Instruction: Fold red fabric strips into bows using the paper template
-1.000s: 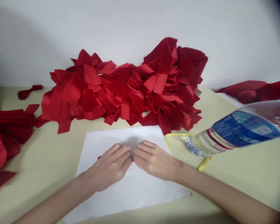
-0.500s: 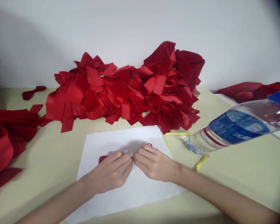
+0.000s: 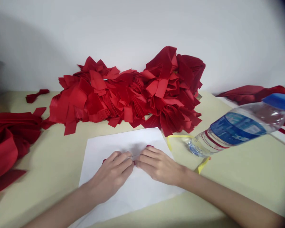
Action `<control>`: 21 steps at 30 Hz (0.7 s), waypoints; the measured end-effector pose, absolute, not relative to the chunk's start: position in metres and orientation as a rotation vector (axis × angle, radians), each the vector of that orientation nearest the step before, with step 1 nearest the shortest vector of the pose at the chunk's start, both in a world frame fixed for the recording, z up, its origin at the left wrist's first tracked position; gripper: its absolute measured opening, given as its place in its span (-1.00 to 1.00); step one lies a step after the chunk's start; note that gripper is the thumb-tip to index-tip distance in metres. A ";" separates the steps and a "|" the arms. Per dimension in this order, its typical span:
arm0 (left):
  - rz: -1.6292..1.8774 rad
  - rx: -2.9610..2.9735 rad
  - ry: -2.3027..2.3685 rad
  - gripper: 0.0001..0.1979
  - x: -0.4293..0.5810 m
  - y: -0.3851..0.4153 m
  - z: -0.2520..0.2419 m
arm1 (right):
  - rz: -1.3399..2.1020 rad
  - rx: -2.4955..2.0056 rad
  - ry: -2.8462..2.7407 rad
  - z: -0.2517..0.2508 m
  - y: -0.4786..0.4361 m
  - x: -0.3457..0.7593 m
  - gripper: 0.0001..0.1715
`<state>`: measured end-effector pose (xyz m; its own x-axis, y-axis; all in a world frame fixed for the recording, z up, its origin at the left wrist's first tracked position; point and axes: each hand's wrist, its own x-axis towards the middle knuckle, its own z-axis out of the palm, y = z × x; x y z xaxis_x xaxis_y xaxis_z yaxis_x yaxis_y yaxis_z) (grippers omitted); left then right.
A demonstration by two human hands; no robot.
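Note:
Both of my hands rest on a white sheet of paper (image 3: pixel 142 193) near the table's front edge. My left hand (image 3: pixel 111 175) and my right hand (image 3: pixel 156 164) meet fingertip to fingertip, fingers curled down over a small red fabric piece (image 3: pixel 150 146). Only slivers of that red piece show at the edges of my fingers. The rest of it is hidden under my hands.
A large heap of red fabric strips (image 3: pixel 130 95) lies behind the paper against the white wall. More red cloth (image 3: pixel 7 142) lies at the left and at the far right (image 3: pixel 251 93). A clear water bottle (image 3: pixel 237 128) with a blue label stands tilted-looking at right, beside a yellow-edged item (image 3: pixel 178 137).
My hands stay together on the paper, shifted slightly. Less of the red piece shows by my left hand than half a second ago. The view has tilted a little.

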<state>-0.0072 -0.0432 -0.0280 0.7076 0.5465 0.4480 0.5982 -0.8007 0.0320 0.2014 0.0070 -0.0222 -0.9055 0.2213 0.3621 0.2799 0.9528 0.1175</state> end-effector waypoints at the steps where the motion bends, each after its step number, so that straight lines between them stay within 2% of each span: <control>1: -0.690 -2.798 -0.980 -0.75 -0.006 -0.043 -0.028 | -0.191 -0.404 -2.746 -0.022 0.007 0.201 -0.76; 5: -0.713 -2.829 -1.126 -0.82 -0.003 -0.039 -0.027 | -0.157 -0.401 -2.764 -0.018 0.007 0.198 -0.77; 14: -0.708 -2.811 -1.152 -0.74 0.001 -0.037 -0.019 | -0.521 -0.399 -2.837 -0.018 0.005 0.193 -0.79; 21: -0.669 -2.828 -1.235 -0.75 0.001 -0.034 -0.016 | -0.520 -0.423 -2.857 -0.020 0.010 0.189 -0.79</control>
<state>0.0009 -0.0340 -0.0160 0.6043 0.7038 0.3735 0.6971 -0.6940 0.1800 0.1892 0.0100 -0.0200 -0.9375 0.2413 0.2508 0.3143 0.8966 0.3120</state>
